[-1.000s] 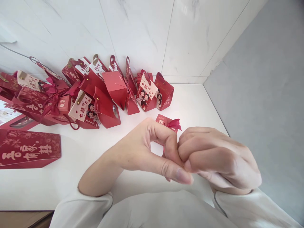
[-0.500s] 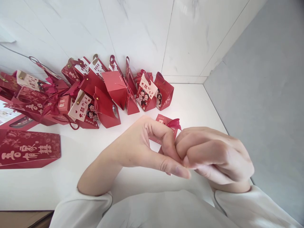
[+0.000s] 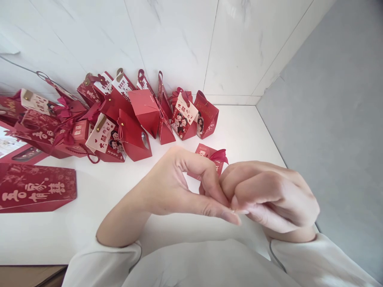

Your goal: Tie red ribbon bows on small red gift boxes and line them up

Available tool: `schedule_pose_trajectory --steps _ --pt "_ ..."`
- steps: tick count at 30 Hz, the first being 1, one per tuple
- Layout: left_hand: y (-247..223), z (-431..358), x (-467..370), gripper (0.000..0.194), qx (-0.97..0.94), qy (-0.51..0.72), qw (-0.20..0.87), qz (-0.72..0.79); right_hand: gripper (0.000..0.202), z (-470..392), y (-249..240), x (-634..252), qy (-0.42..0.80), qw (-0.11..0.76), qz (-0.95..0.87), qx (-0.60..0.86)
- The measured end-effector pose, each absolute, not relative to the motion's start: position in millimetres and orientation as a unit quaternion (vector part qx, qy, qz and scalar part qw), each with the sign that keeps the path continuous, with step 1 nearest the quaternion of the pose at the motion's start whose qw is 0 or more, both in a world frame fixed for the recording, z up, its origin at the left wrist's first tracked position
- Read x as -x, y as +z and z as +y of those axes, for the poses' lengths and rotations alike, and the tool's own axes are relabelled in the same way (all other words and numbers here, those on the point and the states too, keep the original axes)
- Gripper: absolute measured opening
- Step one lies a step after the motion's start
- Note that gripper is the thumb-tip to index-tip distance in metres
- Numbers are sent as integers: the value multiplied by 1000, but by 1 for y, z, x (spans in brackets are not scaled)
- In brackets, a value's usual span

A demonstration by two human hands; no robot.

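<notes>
In front of my chest, over the white table, both hands meet with the fingertips touching. My left hand [image 3: 182, 185] pinches with thumb and forefinger. Against it, my right hand [image 3: 273, 195] is closed, its fingers curled and its thumb pressed to the forefinger. A tiny gold-coloured speck shows between the fingertips, too small to name. Just beyond the hands lies a flat red card-like box piece [image 3: 202, 151] with pale lettering, partly covered by my fingers. A dark red ribbon bow [image 3: 220, 155] sits on its right side.
Red and white gift boxes [image 3: 139, 115] with handles and ribbons crowd the back left of the white table [image 3: 98, 227]. A larger red box [image 3: 38, 187] lies at the left. Behind stands a marbled tile wall [image 3: 173, 40]; the table's right edge borders a grey surface [image 3: 329, 119].
Both hands stay nearly in place, with small shifts of the fingers. My left hand has moved slightly left, and a gold speck now shows at the fingertips.
</notes>
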State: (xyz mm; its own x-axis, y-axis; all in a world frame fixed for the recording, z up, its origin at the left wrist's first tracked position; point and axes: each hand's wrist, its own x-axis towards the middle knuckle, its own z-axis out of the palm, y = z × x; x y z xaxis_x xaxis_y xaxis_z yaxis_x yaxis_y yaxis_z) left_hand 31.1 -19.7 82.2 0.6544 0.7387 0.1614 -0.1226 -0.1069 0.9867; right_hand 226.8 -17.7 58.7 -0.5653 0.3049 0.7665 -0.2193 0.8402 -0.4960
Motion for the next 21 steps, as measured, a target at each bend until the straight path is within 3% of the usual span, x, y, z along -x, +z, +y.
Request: schedule_pose_trajectory --steps 13,18,20,21 --pt "80 -28 -34 22 -707 438 497 246 13 -21 63 -235 296 474 -826 77" --pt "81 -28 -33 21 -713 466 459 253 23 -25 80 -259 311 387 -860 116" --pt "80 -27 -33 14 -720 479 439 245 5 -20 80 -263 278 334 -873 220" --pt "80 -26 -33 10 -725 484 426 240 15 -16 78 -262 261 292 -873 290"
